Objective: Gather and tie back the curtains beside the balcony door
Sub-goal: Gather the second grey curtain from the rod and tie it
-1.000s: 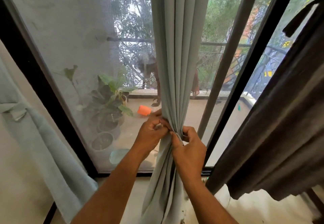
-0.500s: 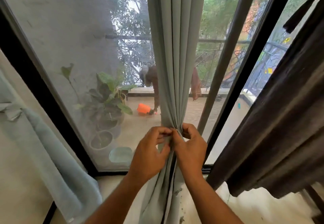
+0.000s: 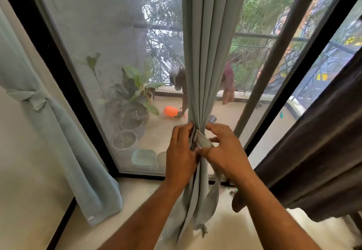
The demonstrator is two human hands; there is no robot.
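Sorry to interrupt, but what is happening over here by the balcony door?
A person is tying back the middle curtain. The left hand grips the bunched folds, while the right hand pinches a fabric tie strip at the gathered point. The strip's loose end hangs below, so the knot looks unfinished. The left curtain is already tied.

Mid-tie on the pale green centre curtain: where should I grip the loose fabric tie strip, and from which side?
Grip the pale green fabric tie strip just below the cinch, where it leaves the right hand and hangs free. Come from the right: the strip falls on that side of the gathered pale green centre curtain, while the left hand holds the bunch on the other side.
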